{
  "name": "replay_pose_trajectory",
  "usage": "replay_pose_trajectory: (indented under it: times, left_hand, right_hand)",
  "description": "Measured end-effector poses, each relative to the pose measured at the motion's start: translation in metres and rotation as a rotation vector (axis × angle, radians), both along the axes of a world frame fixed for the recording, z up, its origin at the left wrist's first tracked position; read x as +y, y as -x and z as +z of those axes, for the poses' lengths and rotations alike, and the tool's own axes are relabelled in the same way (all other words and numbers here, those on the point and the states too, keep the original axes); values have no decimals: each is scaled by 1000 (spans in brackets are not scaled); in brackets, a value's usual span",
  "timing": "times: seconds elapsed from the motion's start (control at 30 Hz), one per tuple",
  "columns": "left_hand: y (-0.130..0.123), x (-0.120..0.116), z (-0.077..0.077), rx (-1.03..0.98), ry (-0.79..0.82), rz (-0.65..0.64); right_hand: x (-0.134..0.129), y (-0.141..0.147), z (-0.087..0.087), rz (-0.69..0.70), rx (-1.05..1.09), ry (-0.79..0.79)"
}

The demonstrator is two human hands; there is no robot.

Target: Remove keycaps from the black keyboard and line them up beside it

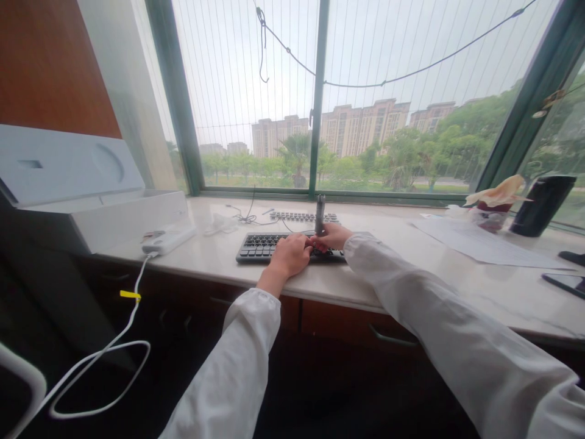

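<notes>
A dark grey keyboard (256, 249) lies on the pale countertop in front of me, its middle and right part mostly covered by my hands. My right hand (333, 236) is closed round the lower part of a dark grey cylindrical tool (320, 213), which stands upright over the keyboard; its tip is hidden. My left hand (291, 253) rests on the keyboard, back upward, fingers bent and close together. Its fingertips meet the right hand's fingers near the tool's base, and whatever they pinch is hidden. Just behind the keyboard lies a row of small keycap-like pieces (292, 216).
At left are an open white box (128, 210) and a white power strip (169, 239) with a cable hanging off the counter edge. Thin black cable (249, 216) lies behind the keyboard. Paper sheets (484, 244), a dark bottle (542, 205) and a phone (567, 283) are at right.
</notes>
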State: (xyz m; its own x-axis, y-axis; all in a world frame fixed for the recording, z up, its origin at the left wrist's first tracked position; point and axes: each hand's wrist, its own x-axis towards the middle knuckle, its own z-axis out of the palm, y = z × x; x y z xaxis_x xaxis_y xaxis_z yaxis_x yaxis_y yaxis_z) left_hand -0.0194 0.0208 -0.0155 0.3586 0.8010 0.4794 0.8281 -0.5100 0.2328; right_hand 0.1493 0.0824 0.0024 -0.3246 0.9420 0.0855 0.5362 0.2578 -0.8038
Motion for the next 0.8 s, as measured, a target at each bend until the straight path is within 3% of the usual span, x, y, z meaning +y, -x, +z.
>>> replay_pose_trajectory:
  times: [0.27,0.33,0.47,0.53,0.8]
  left_hand:
    - [1,0,0,-25,0,-25]
    - [1,0,1,-25,1,-25]
    - [1,0,0,-23,-4,-27]
    - [1,0,0,-22,-13,-31]
    - [1,1,-1,-25,-27,-41]
  right_hand:
    - [-17,8,14,-92,45,71]
    - [-18,7,16,-123,-40,-2]
    - [-16,2,18,-205,-348,-334]
    - [-14,1,18,-193,-418,-421]
    - [-11,1,15,-150,-495,-427]
